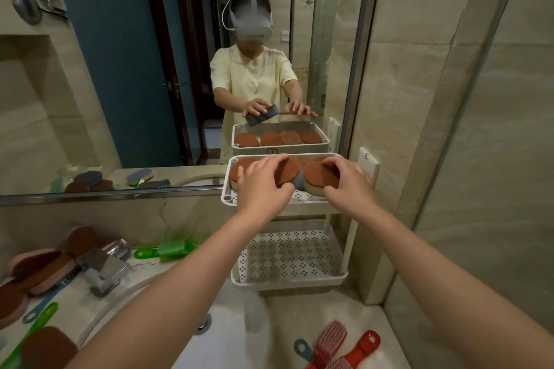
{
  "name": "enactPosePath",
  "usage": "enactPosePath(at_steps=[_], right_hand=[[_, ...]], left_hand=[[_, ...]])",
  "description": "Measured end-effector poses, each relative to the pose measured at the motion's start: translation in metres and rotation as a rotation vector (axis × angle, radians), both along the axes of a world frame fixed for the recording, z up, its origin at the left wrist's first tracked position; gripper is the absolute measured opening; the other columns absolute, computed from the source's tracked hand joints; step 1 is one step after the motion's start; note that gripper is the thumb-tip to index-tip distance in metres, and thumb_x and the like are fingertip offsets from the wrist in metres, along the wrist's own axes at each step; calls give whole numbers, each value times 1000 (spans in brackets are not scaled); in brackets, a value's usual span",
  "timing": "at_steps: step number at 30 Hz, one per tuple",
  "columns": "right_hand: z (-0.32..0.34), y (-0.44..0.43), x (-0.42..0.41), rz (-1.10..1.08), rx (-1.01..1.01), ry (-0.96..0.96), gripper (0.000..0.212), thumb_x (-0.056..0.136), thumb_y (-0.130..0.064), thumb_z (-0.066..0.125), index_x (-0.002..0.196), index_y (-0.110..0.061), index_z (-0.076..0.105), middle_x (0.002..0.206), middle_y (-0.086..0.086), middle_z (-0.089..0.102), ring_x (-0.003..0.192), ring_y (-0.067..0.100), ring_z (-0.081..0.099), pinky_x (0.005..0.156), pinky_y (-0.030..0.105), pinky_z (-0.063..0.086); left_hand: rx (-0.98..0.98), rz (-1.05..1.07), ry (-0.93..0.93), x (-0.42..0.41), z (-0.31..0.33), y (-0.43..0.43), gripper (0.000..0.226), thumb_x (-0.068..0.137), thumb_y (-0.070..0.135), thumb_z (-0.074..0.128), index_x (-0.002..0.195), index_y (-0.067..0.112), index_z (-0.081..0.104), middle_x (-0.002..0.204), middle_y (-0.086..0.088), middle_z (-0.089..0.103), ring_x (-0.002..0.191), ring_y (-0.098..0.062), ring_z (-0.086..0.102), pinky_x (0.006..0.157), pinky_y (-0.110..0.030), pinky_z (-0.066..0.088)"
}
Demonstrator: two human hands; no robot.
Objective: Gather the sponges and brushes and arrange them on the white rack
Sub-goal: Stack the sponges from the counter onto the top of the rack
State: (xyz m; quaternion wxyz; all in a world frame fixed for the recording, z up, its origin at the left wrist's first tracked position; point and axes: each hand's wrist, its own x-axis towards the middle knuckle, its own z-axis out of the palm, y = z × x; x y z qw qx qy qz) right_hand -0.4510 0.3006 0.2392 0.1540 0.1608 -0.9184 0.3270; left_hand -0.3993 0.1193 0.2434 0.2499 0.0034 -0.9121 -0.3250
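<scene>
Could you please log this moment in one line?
left hand: grey sponge | right hand: yellow sponge | at: rack | brushes: counter

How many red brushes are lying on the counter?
2, side by side right of the sink: one red brush bristles up, the second red brush partly cropped. Others may be hidden.

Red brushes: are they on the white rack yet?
No, both red brushes lie on the counter below the white rack.

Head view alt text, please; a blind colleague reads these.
On the top shelf of the white rack, the left hand grips one brown sponge and the right hand a second sponge. Loose sponges, a green brush and red brushes lie around the sink.
</scene>
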Motion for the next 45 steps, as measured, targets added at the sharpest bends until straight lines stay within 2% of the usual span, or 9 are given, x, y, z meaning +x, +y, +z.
enactPosePath(at_steps=[5,9,18,22,29,34,38,41,45], right_hand=[[-2,-1,-12,60,132,31,50,80,-16,57,125,-36,50,137,-9,50,142,17,24,118,58,-5],[-5,-3,-18,88,217,-7,48,81,-15,50,125,-36,50,135,-8,51,143,18,24,112,54,-17],[-14,-3,-17,86,201,-121,20,86,-19,41,102,-29,47,100,-7,55,113,17,48,117,54,-3],[-19,-3,-14,109,211,-75,15,85,-31,41,94,-26,52,101,-7,55,104,17,48,113,48,17],[-22,-6,-12,53,181,-26,12,85,-29,46,94,-27,55,104,-8,56,108,16,49,117,47,14],[-25,-7,-3,67,84,50,26,86,-26,50,111,-26,57,121,-7,54,120,15,45,117,50,19],[-28,-17,12,126,-98,114,33,87,-21,53,120,-25,56,124,-8,53,119,14,47,107,48,37],[-32,-31,29,197,-271,171,34,86,-14,51,118,-25,56,115,-14,54,112,7,51,95,39,49],[-39,-56,56,271,-399,208,35,83,-14,48,115,-24,57,111,-15,56,109,4,52,92,29,47]], left_hand=[[-222,51,-89,-12,-8,-1,58,79,33,54,137,36,46,139,10,50,134,-16,36,119,-52,-5],[-260,67,-154,-18,-13,2,58,81,33,51,138,35,45,139,7,51,134,-19,37,118,-53,-3],[-323,58,-234,-26,-23,8,51,89,38,34,137,33,47,132,-3,47,129,-25,36,119,-51,3],[-348,98,-211,-25,-28,10,51,86,51,35,129,33,54,125,-1,50,126,-23,39,119,-51,2],[-354,146,-189,-24,-29,11,46,87,48,37,125,30,57,125,-1,52,126,-24,41,119,-53,-3],[-288,36,-59,-16,-27,9,40,89,41,43,126,31,56,123,7,53,126,-16,42,120,-49,-3],[-135,-68,122,0,-31,6,34,89,27,49,121,30,57,118,13,54,121,-8,45,118,-44,19],[27,-114,163,17,-38,3,31,91,27,46,119,31,56,118,19,49,116,-1,45,98,-33,43],[140,-91,239,46,-51,-10,33,91,25,43,120,30,58,122,18,52,117,2,47,93,-20,41]])
